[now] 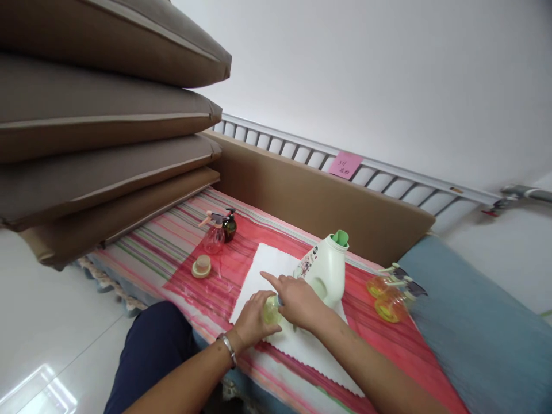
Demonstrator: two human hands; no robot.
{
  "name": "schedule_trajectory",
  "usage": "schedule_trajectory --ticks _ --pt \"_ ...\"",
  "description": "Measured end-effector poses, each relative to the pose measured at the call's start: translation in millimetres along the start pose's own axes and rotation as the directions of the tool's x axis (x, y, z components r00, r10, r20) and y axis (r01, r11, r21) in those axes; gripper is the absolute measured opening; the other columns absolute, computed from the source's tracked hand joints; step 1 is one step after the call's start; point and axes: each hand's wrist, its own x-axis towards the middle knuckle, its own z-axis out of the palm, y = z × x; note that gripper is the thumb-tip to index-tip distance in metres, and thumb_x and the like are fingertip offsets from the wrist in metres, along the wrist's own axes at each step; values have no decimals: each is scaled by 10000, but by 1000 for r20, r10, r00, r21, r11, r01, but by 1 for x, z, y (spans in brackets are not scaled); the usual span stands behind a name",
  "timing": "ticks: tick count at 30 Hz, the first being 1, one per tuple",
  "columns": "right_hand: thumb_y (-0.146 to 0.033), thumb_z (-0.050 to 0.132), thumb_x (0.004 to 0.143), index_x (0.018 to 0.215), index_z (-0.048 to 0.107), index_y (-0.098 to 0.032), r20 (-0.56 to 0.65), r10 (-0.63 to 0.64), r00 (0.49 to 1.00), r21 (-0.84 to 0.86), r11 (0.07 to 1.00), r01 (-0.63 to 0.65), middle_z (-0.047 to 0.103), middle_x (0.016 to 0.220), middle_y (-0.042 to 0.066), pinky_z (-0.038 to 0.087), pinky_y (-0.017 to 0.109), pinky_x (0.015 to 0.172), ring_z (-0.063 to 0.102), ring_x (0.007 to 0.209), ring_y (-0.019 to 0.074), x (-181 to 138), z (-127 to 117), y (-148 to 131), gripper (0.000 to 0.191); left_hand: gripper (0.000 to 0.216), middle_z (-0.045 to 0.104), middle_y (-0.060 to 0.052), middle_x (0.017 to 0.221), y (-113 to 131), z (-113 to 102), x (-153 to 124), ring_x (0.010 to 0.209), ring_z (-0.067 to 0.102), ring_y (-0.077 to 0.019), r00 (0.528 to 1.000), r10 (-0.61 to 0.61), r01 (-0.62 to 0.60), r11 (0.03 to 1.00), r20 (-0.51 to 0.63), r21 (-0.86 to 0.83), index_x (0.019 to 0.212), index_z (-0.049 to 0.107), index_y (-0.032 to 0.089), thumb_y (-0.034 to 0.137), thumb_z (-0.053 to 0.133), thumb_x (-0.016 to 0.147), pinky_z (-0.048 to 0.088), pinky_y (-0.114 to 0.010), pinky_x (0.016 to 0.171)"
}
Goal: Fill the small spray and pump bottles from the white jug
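Working at the small yellow bottle [271, 311] seems the step: near-left of the detergent jug [331, 265], the left hand [253, 317] clasps its body; the right hand's [298, 300] grip is unclear; the next move likely needs steadiness.

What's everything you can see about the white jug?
The jug looks like smooth, pale plastic. It has a green piece at its mouth, dark and pinkish print on one side and an oval hollow. It stands upright on the white mat, partly behind the right hand; I can't tell whether they touch.
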Motion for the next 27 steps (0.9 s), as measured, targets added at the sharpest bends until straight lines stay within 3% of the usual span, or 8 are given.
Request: schedule_trajectory --ticks 5,7,10,14,17,20,24,27 --pt "-253 526 751 1406 281 -170 47 92 995 -15 996 -91 696 885 140 413 354 660 644 810 292 5 0 -3 704 737 551 -58 1168 1 0 0 1069 496 -259 1000 4 -4 1000 7 -1 1169 484 228 221 821 513 394 -410 928" --pt "-297 571 726 1408 273 -196 57 98 994 -16 995 -97 680 958 144 417 348 669 637 853 295 5 -1 -4 752 741 552 -56 1168 2 -1 0 1071 495 -256 1000 5 -5 1000 10 -3 1177 477 230 216 817 520 395 -405 927" --pt "-200 572 704 1411 247 -287 67 74 995 -25 997 -73 658 1037 113 412 329 683 634 880 269 4 -2 -4 783 730 556 -58 1157 3 -1 -1 1058 499 -260 1000 2 -2 1000 8 0 1169 481 230 218 817 521 398 -414 920" --pt "-222 518 754 1405 278 -221 84 112 990 -30 994 -110 693 917 122 409 326 636 649 824 276 4 -4 -5 694 725 550 -58 1165 3 -1 -1 1066 494 -258 1000 8 -8 1000 5 2 1165 483 228 226 819 524 394 -412 926" --pt "-285 561 744 1408 266 -231 76 105 992 -32 994 -103 664 1014 135 412 332 679 631 884 279 3 -6 -6 728 734 547 -57 1174 3 -1 -1 1074 493 -251 1000 16 -16 1000 8 0 1189 469 233 230 811 540 392 -403 934" --pt "-202 603 698 1394 288 -297 90 67 994 -38 997 -64 651 1053 108 406 321 706 624 907 261 3 -7 -7 770 735 553 -65 1166 2 -1 -1 1077 489 -267 1000 15 -15 1000 7 5 1185 478 229 265 817 533 386 -423 938" --pt "-249 580 742 1389 317 -226 107 99 989 -40 995 -96 687 942 130 415 345 690 642 858 283 3 -7 -7 699 742 551 -70 1164 1 -1 -1 1069 495 -266 1000 14 -14 1000 4 6 1193 472 226 277 816 538 395 -422 927" --pt "-263 618 714 1402 286 -238 89 86 992 -31 996 -83 649 1055 147 415 355 728 615 942 296 3 -7 -7 764 748 555 -62 1158 0 0 -1 1068 497 -263 1000 21 -21 1000 9 6 1195 470 238 299 818 535 396 -416 927"
